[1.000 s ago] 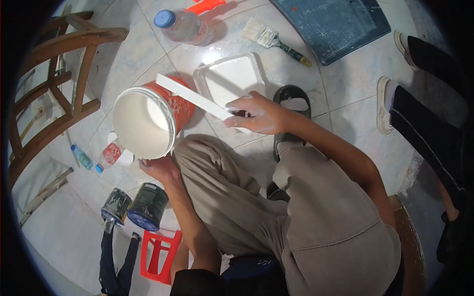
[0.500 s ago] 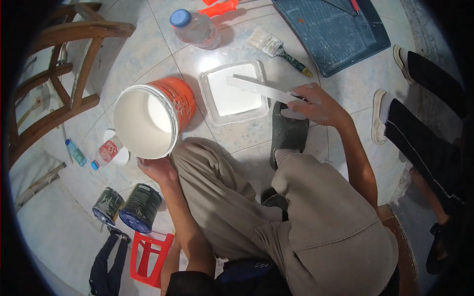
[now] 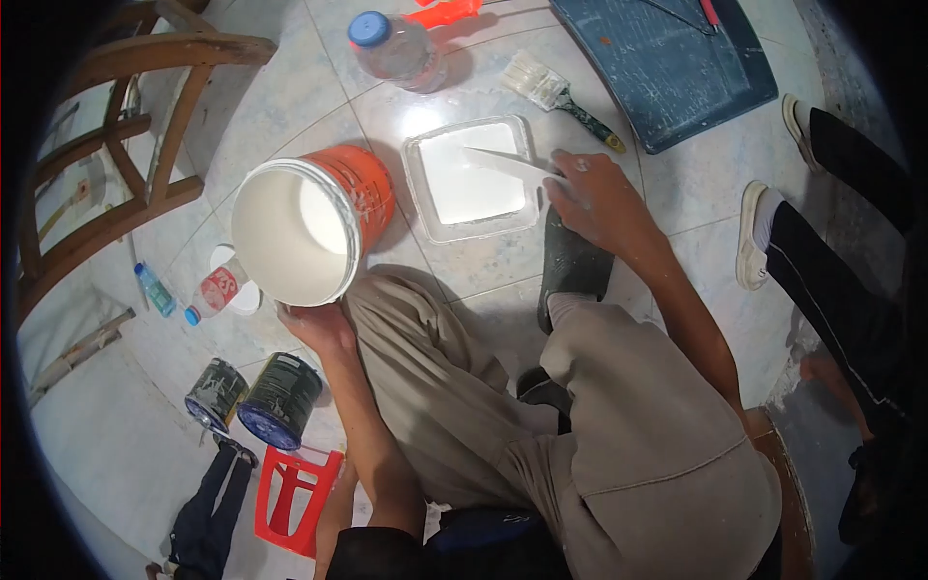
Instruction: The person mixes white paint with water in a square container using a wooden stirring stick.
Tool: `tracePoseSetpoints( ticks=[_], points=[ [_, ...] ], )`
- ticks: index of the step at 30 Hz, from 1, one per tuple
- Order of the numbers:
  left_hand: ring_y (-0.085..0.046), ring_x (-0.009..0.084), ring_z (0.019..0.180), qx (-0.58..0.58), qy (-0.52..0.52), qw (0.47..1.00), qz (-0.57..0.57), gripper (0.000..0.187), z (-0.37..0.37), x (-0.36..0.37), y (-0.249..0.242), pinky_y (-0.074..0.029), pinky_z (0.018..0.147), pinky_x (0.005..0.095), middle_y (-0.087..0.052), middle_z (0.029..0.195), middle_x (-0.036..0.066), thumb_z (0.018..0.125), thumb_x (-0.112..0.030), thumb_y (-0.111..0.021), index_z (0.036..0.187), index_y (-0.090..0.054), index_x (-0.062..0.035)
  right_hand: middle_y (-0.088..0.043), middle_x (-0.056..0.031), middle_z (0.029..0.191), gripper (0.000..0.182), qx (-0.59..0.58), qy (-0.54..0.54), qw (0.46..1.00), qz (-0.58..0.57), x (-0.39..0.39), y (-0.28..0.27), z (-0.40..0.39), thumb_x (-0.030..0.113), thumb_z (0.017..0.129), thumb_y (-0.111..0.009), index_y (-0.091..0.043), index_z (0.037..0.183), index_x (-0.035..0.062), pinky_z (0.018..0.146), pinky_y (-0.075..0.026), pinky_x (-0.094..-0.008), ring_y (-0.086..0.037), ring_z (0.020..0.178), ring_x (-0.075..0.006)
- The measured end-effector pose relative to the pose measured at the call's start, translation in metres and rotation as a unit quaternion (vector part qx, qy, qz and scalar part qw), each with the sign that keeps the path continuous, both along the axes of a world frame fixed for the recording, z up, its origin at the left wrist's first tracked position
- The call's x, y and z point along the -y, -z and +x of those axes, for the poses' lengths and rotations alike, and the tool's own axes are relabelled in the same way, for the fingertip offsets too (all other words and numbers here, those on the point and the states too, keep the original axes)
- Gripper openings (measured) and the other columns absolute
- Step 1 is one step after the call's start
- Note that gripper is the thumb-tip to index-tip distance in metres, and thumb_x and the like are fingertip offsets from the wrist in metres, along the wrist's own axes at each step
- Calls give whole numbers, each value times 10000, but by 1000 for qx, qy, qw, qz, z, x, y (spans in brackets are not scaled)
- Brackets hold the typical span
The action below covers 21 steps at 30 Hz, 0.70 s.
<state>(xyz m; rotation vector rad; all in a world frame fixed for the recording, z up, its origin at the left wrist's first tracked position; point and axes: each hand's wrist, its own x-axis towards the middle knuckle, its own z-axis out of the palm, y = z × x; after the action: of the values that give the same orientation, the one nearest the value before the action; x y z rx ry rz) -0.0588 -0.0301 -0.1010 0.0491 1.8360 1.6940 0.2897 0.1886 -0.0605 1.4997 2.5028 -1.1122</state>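
Note:
An orange bucket (image 3: 372, 198) with a white rim is tipped, its mouth facing me and white paint inside. Under its lower rim my left hand (image 3: 319, 327) grips it, the fingers partly hidden. To the right, a clear square tub (image 3: 418, 184) of white liquid rests on the tiles. My right hand (image 3: 592, 198) is closed on a white flat stick (image 3: 517, 168), whose far end is over or in the white liquid; the exact contact is unclear.
A brush (image 3: 561, 97), a capped bottle (image 3: 396, 58) and a dark paint tray (image 3: 677, 77) lie beyond the tub. Two dark cans (image 3: 280, 401), small bottles (image 3: 217, 290), a red stool (image 3: 295, 498) and a wooden chair (image 3: 145, 208) stand left. Another person's legs (image 3: 822, 271) are right.
My right hand has turned, its back now more upward, and the stick has tilted with it. The whole view has shifted slightly; the bucket stays tipped in my left hand.

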Motion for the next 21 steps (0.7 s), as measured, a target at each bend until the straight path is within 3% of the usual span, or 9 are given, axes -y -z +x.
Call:
tracePoseSetpoints(
  ticks=[2,5,8,11,14,18,21],
  points=[
    [-591,280,1165,16,-19,1000,14,440,2,-1,0,-533,849,451,-548,1355,86,1017,-365,-393,1359,-482,-102,-657,-249,893,299,-29,-9,1000,-4,-3,-1,4,212,931,-597,-612,1095,-37,754,-516,-482,-644,829,-413],
    [-574,295,1205,1,2,1000,-9,471,1,2,1,-521,896,475,-538,1375,92,1017,-385,-376,1381,-467,-101,-663,-245,912,278,-92,-6,989,114,3,-4,7,175,929,-592,-607,1115,-32,732,-515,-482,-648,804,-412],
    [-567,298,1215,28,-13,1000,-1,477,4,-3,-4,-512,914,485,-535,1377,93,1016,-390,-378,1385,-465,-100,-659,-235,861,257,-31,1,1000,-5,0,-13,-2,156,922,-589,-606,1104,-25,741,-521,-483,-648,797,-407],
    [-564,297,1221,24,-10,1000,-1,485,3,-1,-2,-506,927,487,-533,1380,93,1016,-392,-377,1390,-461,-95,-650,-223,798,229,-58,-31,997,45,13,1,-6,145,914,-587,-605,1075,-17,740,-527,-485,-650,786,-400],
    [-558,299,1234,9,2,1000,-16,499,1,0,-2,-497,948,489,-529,1390,95,1018,-397,-363,1402,-455,-92,-642,-210,773,236,-8,-56,998,-29,14,5,-9,163,908,-587,-610,1051,-23,740,-531,-491,-652,782,-401],
    [-550,282,1262,70,-52,996,33,457,14,-15,-20,-482,1039,452,-529,1379,154,1037,-270,-370,1395,-447,5,-678,-243,964,385,33,-22,999,25,9,3,3,226,909,-652,-620,1164,-61,818,-515,-462,-650,909,-410],
    [-506,294,1315,71,-1,997,20,471,10,-7,-12,-455,1067,482,-509,1420,132,1034,-292,-360,1418,-431,-30,-662,-257,1092,445,40,-9,996,80,5,16,16,281,911,-669,-611,1192,-58,891,-507,-458,-635,1024,-415]
  ],
)
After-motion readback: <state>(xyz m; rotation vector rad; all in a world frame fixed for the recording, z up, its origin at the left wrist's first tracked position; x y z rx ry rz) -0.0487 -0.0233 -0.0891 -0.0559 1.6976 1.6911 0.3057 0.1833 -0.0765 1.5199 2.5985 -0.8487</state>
